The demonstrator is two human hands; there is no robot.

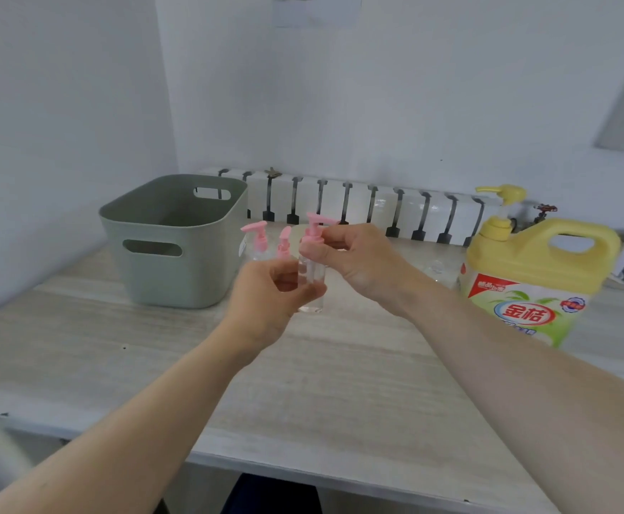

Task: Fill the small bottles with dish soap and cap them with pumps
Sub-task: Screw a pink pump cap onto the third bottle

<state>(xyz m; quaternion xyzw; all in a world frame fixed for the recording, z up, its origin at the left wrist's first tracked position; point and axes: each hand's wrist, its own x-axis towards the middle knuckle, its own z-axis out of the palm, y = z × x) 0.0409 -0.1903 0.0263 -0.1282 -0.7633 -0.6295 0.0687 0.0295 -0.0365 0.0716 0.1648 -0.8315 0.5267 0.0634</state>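
Two bare arms (147, 413) reach out from close by, over a pale wooden table (340, 395). The left hand (269, 302) has its fingers curled round the body of a small clear bottle (312, 276) and holds it upright, near the middle of the table. I cannot tell if the bottle's bottom touches the table or hangs just above it. The right hand (355, 261) comes from the other side, and its thumb and fingers pinch the pink pump (312, 231) that sits on top of that bottle. Just behind the hands stand two more small bottles (262, 239), each with a pink pump on it. To the left is a green tub (177, 246) with handle holes in its sides. Well off to the right stands a big yellow dish soap jug (525, 276) with its own yellow pump on top. A white radiator (358, 205) runs along the wall behind the table.
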